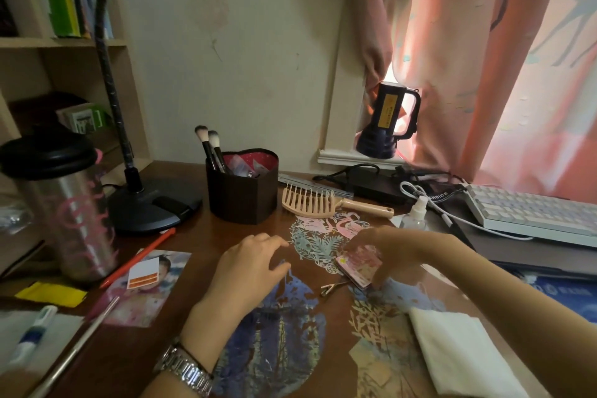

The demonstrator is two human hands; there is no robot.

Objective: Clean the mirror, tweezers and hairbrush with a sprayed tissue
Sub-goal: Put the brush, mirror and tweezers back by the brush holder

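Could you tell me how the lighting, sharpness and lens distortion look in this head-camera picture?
Head view: the room is dim, with the brightest spot where daylight glows through the pink curtain behind the dark torch; the wide lens bends the shelf and keyboard toward the edges; the right hand and the small pink mirror it holds look soft, as does the left hand.
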